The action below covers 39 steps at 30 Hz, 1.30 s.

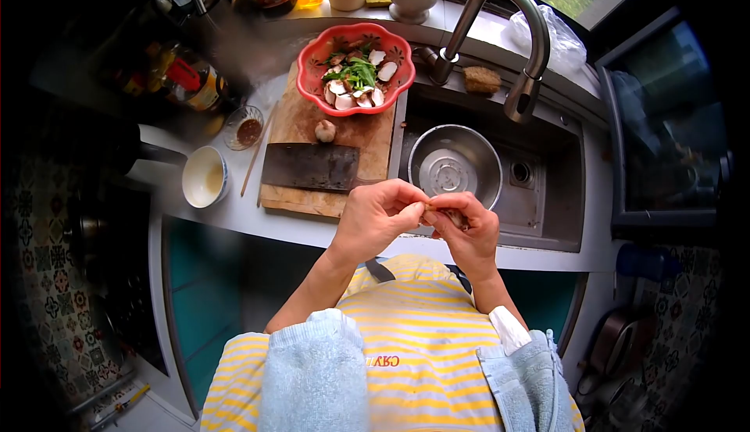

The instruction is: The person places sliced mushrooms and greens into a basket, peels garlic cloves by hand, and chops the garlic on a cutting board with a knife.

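In front of the counter's edge, my left hand and my right hand meet at the fingertips. My right hand is closed around some garlic, mostly covered by its fingers. Thumb and forefinger of my left hand pinch a small pale bit at the same spot, which looks like part of the garlic. A garlic bulb sits on the wooden cutting board. Just below it lies a dark cleaver, flat, with its handle pointing toward my left hand.
A red bowl of sliced mushrooms and greens stands on the board's far end. To the right, a metal basin sits in the sink under a curved faucet. Left are a white bowl, a sauce dish and a chopstick.
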{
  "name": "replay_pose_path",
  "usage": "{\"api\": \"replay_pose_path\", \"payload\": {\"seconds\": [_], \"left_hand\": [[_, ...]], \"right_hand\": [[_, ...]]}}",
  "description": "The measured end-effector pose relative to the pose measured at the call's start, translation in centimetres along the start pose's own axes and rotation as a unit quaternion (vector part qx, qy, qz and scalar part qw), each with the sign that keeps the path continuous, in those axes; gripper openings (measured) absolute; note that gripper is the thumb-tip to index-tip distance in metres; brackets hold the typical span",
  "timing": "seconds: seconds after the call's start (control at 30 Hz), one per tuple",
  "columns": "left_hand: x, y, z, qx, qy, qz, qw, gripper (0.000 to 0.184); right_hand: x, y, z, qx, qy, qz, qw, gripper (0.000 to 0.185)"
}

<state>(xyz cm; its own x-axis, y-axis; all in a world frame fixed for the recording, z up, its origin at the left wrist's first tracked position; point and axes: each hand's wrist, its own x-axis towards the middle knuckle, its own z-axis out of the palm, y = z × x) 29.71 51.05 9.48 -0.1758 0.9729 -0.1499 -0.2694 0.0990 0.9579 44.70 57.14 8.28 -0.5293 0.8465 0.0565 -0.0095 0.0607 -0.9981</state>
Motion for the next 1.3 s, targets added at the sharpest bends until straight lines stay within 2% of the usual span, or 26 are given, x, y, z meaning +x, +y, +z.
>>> {"api": "replay_pose_path", "payload": {"seconds": [0.2, 0.3, 0.47, 0.67, 0.87, 1.0, 1.13, 1.27, 1.3], "left_hand": [[0.3, -0.5, 0.1, -0.038, -0.032, 0.001, 0.999, 0.012], [0.3, -0.1, 0.7, -0.081, -0.012, -0.024, 0.996, 0.011], [0.8, 0.0, 1.1, -0.089, 0.000, -0.008, 0.996, 0.014], [0.9, -0.7, 0.3, -0.069, -0.007, 0.011, 0.998, 0.015], [0.9, -1.1, -0.4, -0.114, 0.034, 0.009, 0.993, 0.014], [0.7, -1.4, -1.0, -0.126, 0.008, -0.013, 0.992, 0.015], [0.8, -1.0, -0.6, -0.100, 0.044, -0.005, 0.994, 0.015], [0.5, -1.4, -0.8, 0.108, 0.015, -0.009, 0.994, 0.020], [0.7, -1.8, -0.7, 0.109, 0.005, -0.031, 0.994, 0.022]], "right_hand": [[-0.3, -0.2, -0.5, 0.017, 0.002, 0.021, 1.000, 0.013], [-0.1, -0.3, -0.8, 0.064, 0.003, 0.036, 0.997, 0.013], [0.5, -0.4, -1.0, 0.120, 0.003, 0.074, 0.990, 0.017], [0.8, 0.3, -0.8, 0.089, -0.010, 0.038, 0.995, 0.017], [1.7, 0.1, -0.6, 0.224, -0.008, 0.134, 0.965, 0.014], [2.2, -0.1, 0.0, 0.223, -0.006, 0.151, 0.963, 0.009], [2.6, 0.1, 0.2, 0.181, 0.005, 0.123, 0.976, 0.007], [2.4, 0.3, 0.8, 0.058, 0.031, 0.092, 0.994, 0.006], [2.5, 0.3, 1.0, 0.025, 0.026, 0.074, 0.997, 0.006]]}}
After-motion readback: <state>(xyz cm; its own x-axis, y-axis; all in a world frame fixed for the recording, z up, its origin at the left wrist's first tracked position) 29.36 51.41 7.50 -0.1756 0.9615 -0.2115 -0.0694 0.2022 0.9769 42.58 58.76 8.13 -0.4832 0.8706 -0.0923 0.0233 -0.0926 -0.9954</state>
